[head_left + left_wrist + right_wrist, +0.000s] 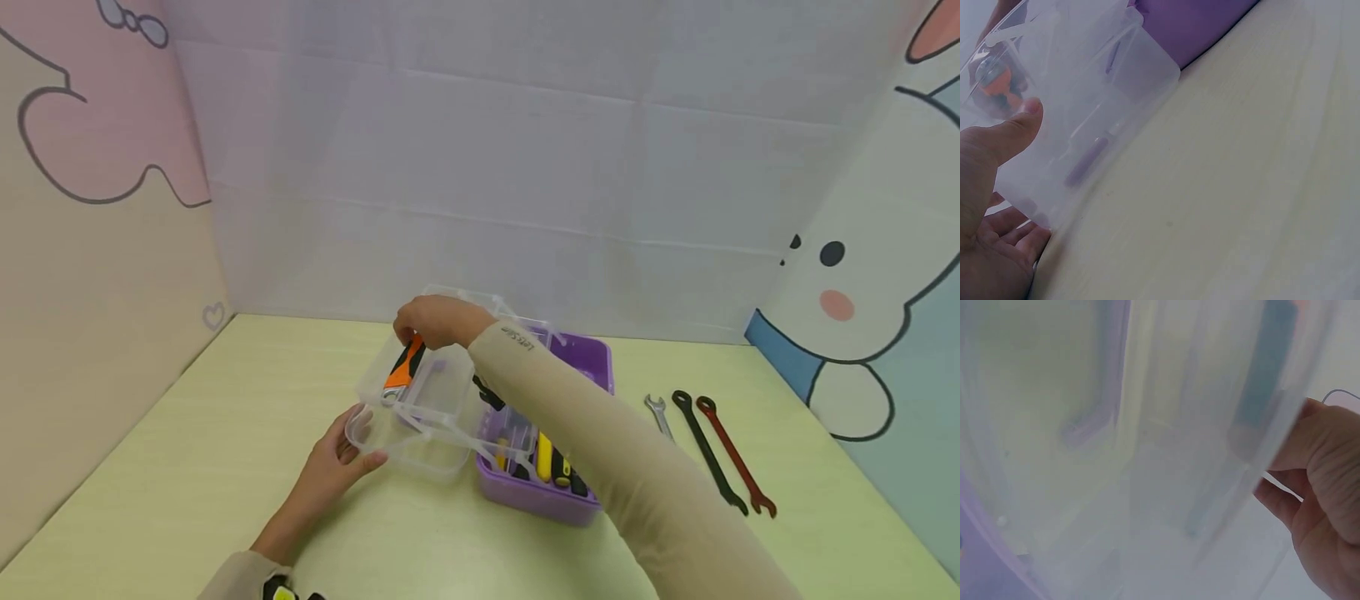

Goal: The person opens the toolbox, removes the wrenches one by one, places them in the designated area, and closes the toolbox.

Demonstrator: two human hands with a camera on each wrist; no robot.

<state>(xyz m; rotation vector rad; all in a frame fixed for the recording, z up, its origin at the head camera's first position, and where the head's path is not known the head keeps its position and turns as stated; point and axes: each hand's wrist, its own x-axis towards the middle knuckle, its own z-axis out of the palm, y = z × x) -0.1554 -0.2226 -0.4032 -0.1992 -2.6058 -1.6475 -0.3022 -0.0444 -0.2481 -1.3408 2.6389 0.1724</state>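
My left hand (333, 458) grips the rounded near-left corner of a clear plastic lid (431, 458) folded out to the left of a purple toolbox (540, 500). In the left wrist view the thumb lies against its wall, with the other fingers around its edge. Above the lid stands a clear compartment tray (442, 392). My right hand (442, 319) reaches across to the tray's far-left side and holds the handle end of an orange-and-black adjustable wrench (401, 375). Its silver head points toward me. The right wrist view shows the handle blurred through plastic.
Inside the toolbox lie several tools, one with a yellow handle (544, 458). To its right, a silver wrench (660, 415), a black wrench (708, 450) and a red wrench (737, 457) lie side by side on the table (187, 433). Sheeted walls stand behind and at both sides.
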